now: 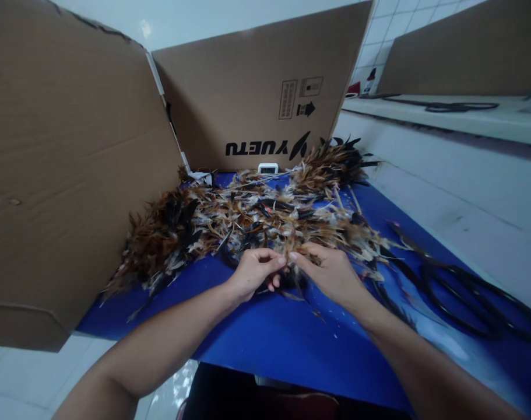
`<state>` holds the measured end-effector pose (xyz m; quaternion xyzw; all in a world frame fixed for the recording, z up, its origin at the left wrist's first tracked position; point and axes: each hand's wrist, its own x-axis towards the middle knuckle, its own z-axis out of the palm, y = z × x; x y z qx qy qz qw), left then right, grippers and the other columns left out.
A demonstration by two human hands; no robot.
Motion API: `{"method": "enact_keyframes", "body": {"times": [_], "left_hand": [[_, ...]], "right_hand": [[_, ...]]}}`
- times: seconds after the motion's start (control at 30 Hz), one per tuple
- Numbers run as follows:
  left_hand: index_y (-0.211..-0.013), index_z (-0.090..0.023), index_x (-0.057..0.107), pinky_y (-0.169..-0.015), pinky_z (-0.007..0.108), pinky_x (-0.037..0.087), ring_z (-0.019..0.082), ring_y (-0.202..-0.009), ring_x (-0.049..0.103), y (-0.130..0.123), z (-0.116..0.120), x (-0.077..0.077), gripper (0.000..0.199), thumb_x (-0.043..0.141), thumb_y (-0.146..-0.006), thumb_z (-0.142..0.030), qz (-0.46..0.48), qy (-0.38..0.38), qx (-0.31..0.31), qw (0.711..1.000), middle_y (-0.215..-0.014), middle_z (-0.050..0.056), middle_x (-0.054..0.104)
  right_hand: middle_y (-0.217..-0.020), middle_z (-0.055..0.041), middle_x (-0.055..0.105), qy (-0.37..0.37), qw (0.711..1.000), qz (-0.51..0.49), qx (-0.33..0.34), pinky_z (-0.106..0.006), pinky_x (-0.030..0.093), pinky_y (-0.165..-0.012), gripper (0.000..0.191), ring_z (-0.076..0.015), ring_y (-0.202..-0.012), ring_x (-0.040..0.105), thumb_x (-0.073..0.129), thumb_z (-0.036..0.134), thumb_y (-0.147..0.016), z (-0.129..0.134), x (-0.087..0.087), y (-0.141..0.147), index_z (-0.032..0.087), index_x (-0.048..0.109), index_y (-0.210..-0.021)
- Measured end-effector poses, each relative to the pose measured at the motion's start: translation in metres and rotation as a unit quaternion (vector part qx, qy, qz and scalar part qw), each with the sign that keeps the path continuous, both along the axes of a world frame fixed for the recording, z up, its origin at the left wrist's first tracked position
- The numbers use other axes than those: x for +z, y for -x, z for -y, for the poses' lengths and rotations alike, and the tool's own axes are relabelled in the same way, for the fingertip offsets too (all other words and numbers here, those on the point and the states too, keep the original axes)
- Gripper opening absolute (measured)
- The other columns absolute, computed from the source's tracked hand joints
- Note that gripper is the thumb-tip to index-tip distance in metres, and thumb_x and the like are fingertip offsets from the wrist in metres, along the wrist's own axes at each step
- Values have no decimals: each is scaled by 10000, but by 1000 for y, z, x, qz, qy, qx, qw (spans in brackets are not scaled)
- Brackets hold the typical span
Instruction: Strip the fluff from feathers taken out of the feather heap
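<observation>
At six o'clock of a brown-and-black feather heap (248, 219) on a blue table (287, 335), the left hand (257, 271) and right hand (330, 271) are pinching a wispy tan tuft (290, 245) together, apparently teasing it apart, the next move likely calling for a light, steady pull.

I'm reading black "YUETU" (257, 149), upside down on the far cardboard panel (217, 93); a black arrow (308, 109) is pointing right above it, and boxed print (288, 99) is staying too small for me.
</observation>
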<state>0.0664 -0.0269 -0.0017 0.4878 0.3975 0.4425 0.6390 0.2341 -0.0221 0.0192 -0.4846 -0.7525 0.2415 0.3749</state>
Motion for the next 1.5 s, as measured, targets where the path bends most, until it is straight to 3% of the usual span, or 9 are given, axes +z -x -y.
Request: {"method": "enact_keyframes", "body": {"times": [0.23,0.43,0.67,0.83,1.0,1.1,1.27,1.4,1.5], "left_hand": [[-732,-109,607,-348,159,374,37,-405,466,2,-4,1,287,683,-696,-383,41,-4,30,999,-693,23,600],[-729,-122,584,-361,147,352,23,-410,462,5,-8,-1,264,695,-692,-359,98,11,68,993,-717,5,600],[-762,-114,608,-422,180,433,78,-486,544,2,-2,3,315,728,-648,-382,81,13,29,996,-612,-4,575],[-768,-97,623,-398,180,424,86,-463,529,-1,2,6,318,708,-666,-387,36,-15,9,999,-539,2,563],[-741,-92,628,-412,195,431,82,-440,513,-1,1,3,321,709,-665,-394,4,-22,9,1000,-507,1,556],[-715,-96,621,-417,198,422,71,-419,487,0,1,3,322,723,-648,-394,16,-10,13,1000,-488,-7,546],[-711,-112,604,-419,183,387,55,-398,461,2,-1,2,285,733,-648,-358,66,25,23,997,-480,-21,545],[-717,-113,604,-414,176,360,56,-406,464,1,-1,1,262,732,-654,-333,77,34,17,996,-486,-21,545],[-704,-113,603,-413,177,348,55,-402,456,1,-1,1,272,744,-638,-336,82,41,16,996,-481,-23,537]], "right_hand": [[-536,9,567,96,989,-111,-16,-224,345,-424,286,-95,-441,450,547,422,-789,-5,8,-6,155,640,-835],[-629,-25,623,172,965,-196,16,-203,339,-395,355,-84,-459,471,583,449,-747,-9,12,-10,137,607,-915],[-583,12,587,218,952,-200,71,-201,298,-398,319,-72,-433,428,586,413,-742,-5,15,-9,154,529,-920],[-528,29,564,240,948,-184,100,-210,310,-426,194,-80,-437,430,581,317,-733,-2,16,-4,168,525,-845],[-536,28,570,234,949,-186,96,-206,302,-419,152,-73,-434,422,566,294,-729,-1,15,-3,171,509,-797],[-575,25,583,230,952,-183,89,-206,308,-409,224,-74,-432,429,583,350,-729,-2,14,-4,174,520,-852],[-776,-21,653,198,956,-192,98,-249,454,-565,377,-128,-638,585,689,348,-657,-6,6,-5,172,553,-962],[-829,-40,677,162,965,-183,98,-305,484,-691,269,-164,-744,616,662,353,-690,-9,1,-5,167,618,-879],[-795,-38,682,140,974,-163,76,-295,484,-643,204,-161,-699,610,639,345,-707,-8,4,-5,167,643,-806]]}}
